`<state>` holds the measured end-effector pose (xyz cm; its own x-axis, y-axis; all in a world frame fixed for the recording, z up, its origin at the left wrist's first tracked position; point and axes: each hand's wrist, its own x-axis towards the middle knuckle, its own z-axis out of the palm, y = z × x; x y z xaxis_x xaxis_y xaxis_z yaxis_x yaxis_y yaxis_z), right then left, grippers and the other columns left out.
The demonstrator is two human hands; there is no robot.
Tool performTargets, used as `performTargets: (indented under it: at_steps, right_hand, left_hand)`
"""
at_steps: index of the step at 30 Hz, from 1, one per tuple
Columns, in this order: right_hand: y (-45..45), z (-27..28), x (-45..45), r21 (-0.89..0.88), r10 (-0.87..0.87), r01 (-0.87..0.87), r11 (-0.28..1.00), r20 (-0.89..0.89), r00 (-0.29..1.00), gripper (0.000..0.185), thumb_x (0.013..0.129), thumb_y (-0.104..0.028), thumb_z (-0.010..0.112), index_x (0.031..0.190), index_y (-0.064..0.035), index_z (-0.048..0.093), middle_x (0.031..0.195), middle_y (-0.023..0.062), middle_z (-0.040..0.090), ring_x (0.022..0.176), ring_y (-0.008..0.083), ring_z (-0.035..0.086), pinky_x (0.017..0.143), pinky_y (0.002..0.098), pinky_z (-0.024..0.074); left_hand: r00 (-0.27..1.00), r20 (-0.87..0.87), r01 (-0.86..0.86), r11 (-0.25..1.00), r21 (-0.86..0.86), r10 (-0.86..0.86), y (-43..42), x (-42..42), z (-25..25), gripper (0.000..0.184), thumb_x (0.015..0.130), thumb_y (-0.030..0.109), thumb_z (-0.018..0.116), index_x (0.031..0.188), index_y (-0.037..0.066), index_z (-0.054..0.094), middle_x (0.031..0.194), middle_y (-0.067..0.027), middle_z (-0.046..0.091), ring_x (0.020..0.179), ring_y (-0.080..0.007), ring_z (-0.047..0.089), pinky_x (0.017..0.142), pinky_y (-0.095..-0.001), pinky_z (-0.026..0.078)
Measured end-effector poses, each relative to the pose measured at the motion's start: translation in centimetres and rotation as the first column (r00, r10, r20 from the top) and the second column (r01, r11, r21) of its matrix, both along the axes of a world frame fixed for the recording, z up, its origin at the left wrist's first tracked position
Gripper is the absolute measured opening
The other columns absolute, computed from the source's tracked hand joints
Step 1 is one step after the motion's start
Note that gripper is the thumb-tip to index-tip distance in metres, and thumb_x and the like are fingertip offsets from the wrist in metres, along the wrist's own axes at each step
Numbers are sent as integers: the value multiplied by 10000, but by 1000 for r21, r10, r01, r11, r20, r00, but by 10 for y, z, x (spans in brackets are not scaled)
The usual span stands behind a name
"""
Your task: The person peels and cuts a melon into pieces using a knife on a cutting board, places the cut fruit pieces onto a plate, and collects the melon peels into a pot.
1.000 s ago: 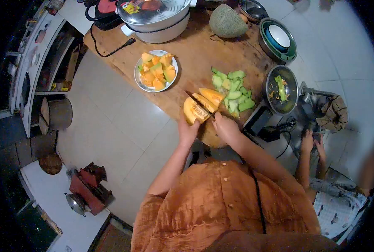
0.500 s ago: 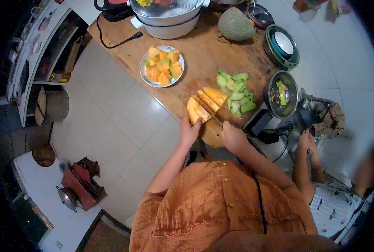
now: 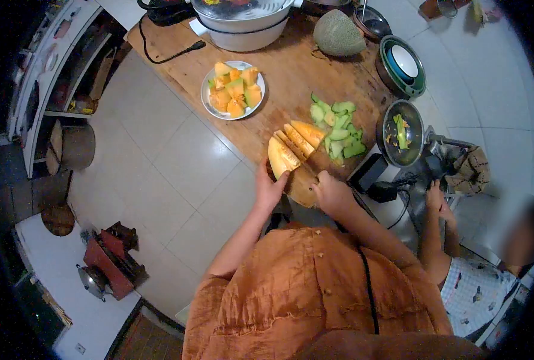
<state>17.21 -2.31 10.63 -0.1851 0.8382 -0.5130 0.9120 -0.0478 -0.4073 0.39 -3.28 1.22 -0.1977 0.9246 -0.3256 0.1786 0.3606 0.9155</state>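
My left hand (image 3: 269, 187) grips the near end of a peeled orange melon piece (image 3: 282, 157), fingers and thumb around it. My right hand (image 3: 333, 193) is closed around a knife (image 3: 308, 170), whose handle is mostly hidden in the fist. The thin blade lies against the melon, partly hidden. Just beyond are cut melon slices (image 3: 300, 140), leaning close together on the wooden table (image 3: 267, 135). A heap of green melon peels (image 3: 342, 132) lies to their right. Farther off, a white plate (image 3: 208, 110) holds several orange melon chunks.
A netted melon (image 3: 339, 34) sits at the back beside a white pot (image 3: 249, 36). Stacked bowls (image 3: 405, 62) and a metal bowl with scraps (image 3: 400, 129) line the right side. Another person's hands (image 3: 436, 198) are at the sink, right. A cable plug (image 3: 196, 45) lies at the table's left.
The view has shifted slightly. My right hand and the knife have moved a little against the melon, while my left hand keeps its hold.
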Motion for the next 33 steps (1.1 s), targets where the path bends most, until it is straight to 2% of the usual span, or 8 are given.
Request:
performTargets:
  at_steps: [1,8,11,14,19,23,32,33]
  right_hand:
    - [0,2,-3,-80,-6,8,997,29,1000,242,837,-191,572,909,-10,428,700,245,568,712,402,580,612,486,447]
    - [4,-61,-8,57,77,-74,996,-46,996,231,849,-205,541,933,-23,426,722,236,601,691,401,608,566,489,482]
    - [5,-56,-3,119,67,-59,991,-62,996,226,847,-206,542,918,-20,435,711,237,595,678,407,601,558,482,481]
    - [-1,-28,-3,122,67,-59,991,-64,996,218,851,-211,525,909,-17,442,729,240,594,690,409,600,579,487,481]
    - [-5,-4,-13,-83,109,-107,991,22,994,220,872,-229,458,899,-11,457,765,229,605,713,406,607,612,493,484]
    - [-4,-58,-17,74,155,-153,985,-24,988,218,867,-234,480,881,-17,459,747,217,600,699,400,604,595,475,483]
    - [1,-32,7,42,62,-58,997,-101,993,256,854,-272,530,877,-22,477,791,219,605,740,414,597,621,498,475]
    - [0,-21,10,37,28,-24,999,-129,991,258,853,-273,536,878,-24,476,794,220,602,736,418,594,616,501,469]
  left_hand:
    - [999,-46,8,1000,13,-8,-2,0,-9,597,737,110,700,1236,-43,411,1029,-180,572,926,-276,569,817,-344,460]
    - [976,-217,60,989,137,-29,-11,-3,-15,550,732,140,721,1172,-48,450,990,-170,573,870,-242,583,776,-342,475]
    - [999,-32,-11,1000,6,11,-12,-1,-5,511,731,130,711,1133,-59,461,1016,-191,550,925,-291,551,803,-357,450]
    - [977,-214,15,1000,21,-10,-18,-5,-11,465,741,157,719,1080,-47,476,877,-139,583,794,-223,581,707,-326,484]
    - [983,-178,-19,997,80,33,-22,-2,-31,415,750,115,704,1057,-46,475,861,-142,589,749,-219,580,668,-334,480]
    - [957,-292,44,989,140,-1,-22,-9,-36,368,744,81,697,1019,-45,486,865,-162,586,738,-234,580,664,-341,478]
    - [878,-477,116,981,158,-27,-17,-4,-26,386,713,149,737,963,-37,509,791,-142,572,719,-249,569,666,-352,475]
    - [915,-400,111,986,121,-54,-15,-4,-20,403,718,150,730,987,-40,499,832,-158,555,742,-264,559,670,-357,473]
